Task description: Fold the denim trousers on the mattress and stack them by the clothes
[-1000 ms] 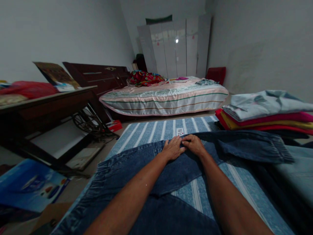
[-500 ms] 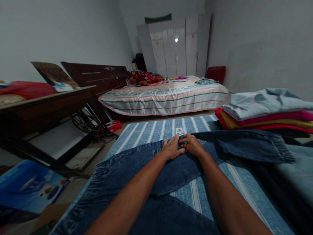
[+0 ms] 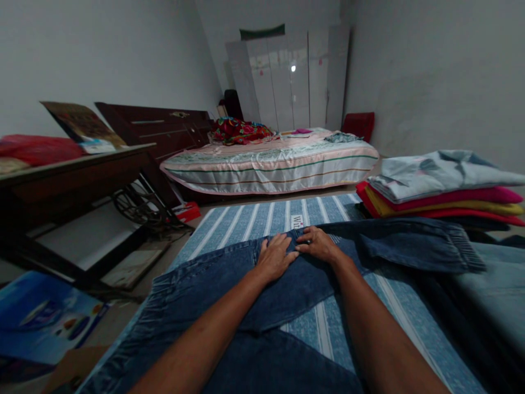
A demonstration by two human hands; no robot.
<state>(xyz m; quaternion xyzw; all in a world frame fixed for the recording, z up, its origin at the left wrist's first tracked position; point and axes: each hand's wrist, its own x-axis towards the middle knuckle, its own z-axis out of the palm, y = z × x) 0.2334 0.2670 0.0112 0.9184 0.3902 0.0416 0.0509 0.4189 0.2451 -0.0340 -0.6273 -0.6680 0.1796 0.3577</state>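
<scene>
A pair of dark blue jeans (image 3: 221, 279) lies spread over a blue-and-white striped cloth (image 3: 241, 224), elastic waistband to the left and one gathered cuff to the right. My left hand (image 3: 274, 256) rests on the upper leg with its fingers stretched out over the denim. Close to its right, my right hand (image 3: 318, 243) lies on the same leg, fingers apart and slightly bent, with a ring on one finger. Neither hand lifts the fabric. Part of the lower leg is hidden under my forearms.
A stack of folded clothes (image 3: 443, 189) stands at the right, with light blue denim (image 3: 492, 279) nearer me. Ahead is a bed (image 3: 270, 167) before a wardrobe (image 3: 283, 82). At the left are a wooden table (image 3: 77, 167) and a blue box (image 3: 45, 317).
My left hand has slid left along the jeans leg, widening the gap between my hands. My right hand stays at nearly the same spot on the denim. The view has shifted slightly.
</scene>
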